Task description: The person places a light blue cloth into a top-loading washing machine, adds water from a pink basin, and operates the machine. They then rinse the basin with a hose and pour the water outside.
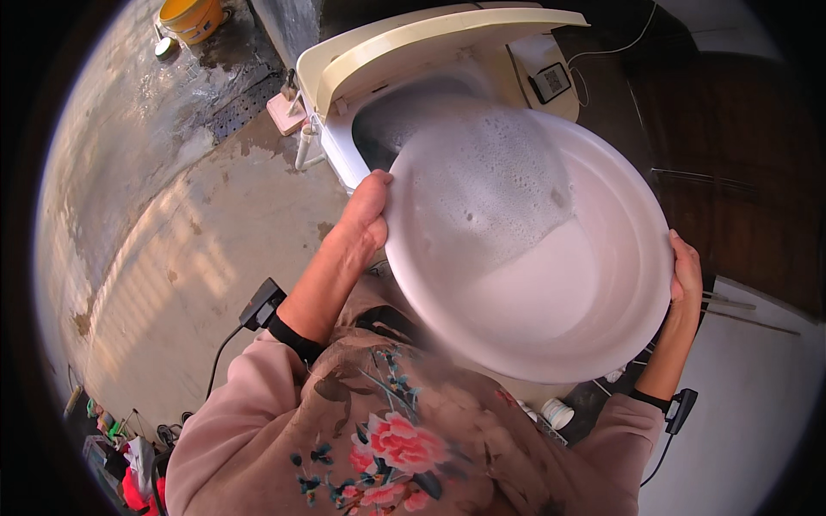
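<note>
A large, pale plastic basin (632, 193) hangs in front of me, tilted away, its far edge over the open top of a washing machine (337, 153). Foamy, greyish water (508, 185) has gathered at the basin's far side and reaches that edge, while the near part of the bottom shows bare. My left hand (370, 211) is closed on the basin's left rim. On the opposite side, my right hand (685, 267) grips the right rim. Part of the machine's dark tub (372, 129) shows beyond the basin; the rest is hidden.
The machine's cream lid (430, 53) stands raised at the back. A square card with a printed code (551, 82) lies on its top right. On the wet concrete floor (189, 249) stands a yellow bucket (191, 19). A white tub (557, 414) sits below the basin.
</note>
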Demonstrator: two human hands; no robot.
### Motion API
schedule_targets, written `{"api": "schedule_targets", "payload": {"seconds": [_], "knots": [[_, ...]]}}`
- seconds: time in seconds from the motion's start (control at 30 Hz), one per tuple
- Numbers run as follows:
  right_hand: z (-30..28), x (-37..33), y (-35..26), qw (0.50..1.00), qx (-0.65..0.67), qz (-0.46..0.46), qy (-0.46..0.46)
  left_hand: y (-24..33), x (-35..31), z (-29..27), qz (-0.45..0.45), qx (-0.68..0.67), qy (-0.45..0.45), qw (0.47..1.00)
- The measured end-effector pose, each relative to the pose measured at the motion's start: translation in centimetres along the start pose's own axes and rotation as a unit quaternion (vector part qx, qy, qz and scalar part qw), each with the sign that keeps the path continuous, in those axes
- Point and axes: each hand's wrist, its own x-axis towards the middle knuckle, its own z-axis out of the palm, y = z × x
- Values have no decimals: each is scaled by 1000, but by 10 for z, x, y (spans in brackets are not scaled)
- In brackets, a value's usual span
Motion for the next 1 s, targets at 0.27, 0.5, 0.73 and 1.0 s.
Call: {"api": "schedule_targets", "payload": {"seconds": [0.27,0.5,0.73,1.0], "knots": [[-8,-3,-7,998,-15,-14,-54,-1,9,-10,-14,9,-18,1000],[7,-14,-28,998,-50,-33,-31,-3,28,-19,-9,10,-27,1000],[25,-26,-58,995,-88,-53,-18,-4,37,-29,-82,-31,-92,992],[52,-40,-104,991,-46,-124,-6,-20,34,-20,-68,-72,-118,988]]}}
